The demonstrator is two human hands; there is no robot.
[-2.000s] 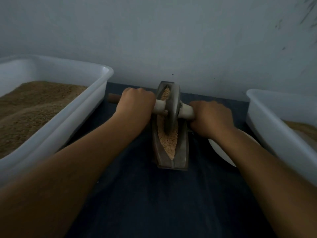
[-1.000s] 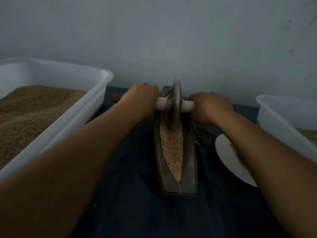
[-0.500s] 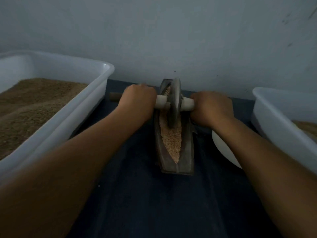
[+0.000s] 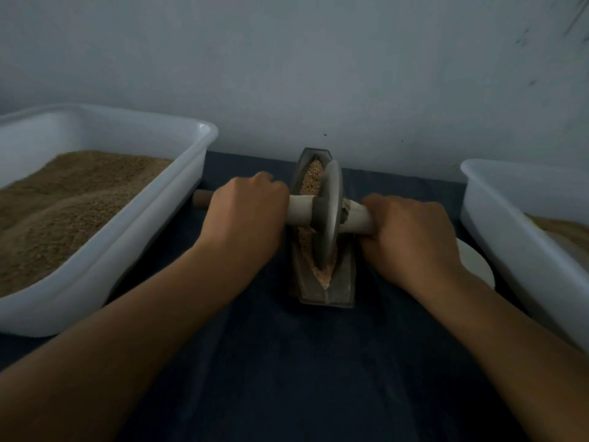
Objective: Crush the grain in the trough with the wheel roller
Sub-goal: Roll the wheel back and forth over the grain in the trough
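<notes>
Both hands (image 4: 247, 215) hide most of the axle (image 4: 299, 212).

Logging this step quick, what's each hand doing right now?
Left hand: closed around the left end of the wheel roller's handle.
Right hand: closed around the handle's right end.

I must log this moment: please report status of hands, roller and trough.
Left hand and right hand grip the axle. Wheel roller upright in the trough, on grain. Nothing blocks it.
</notes>
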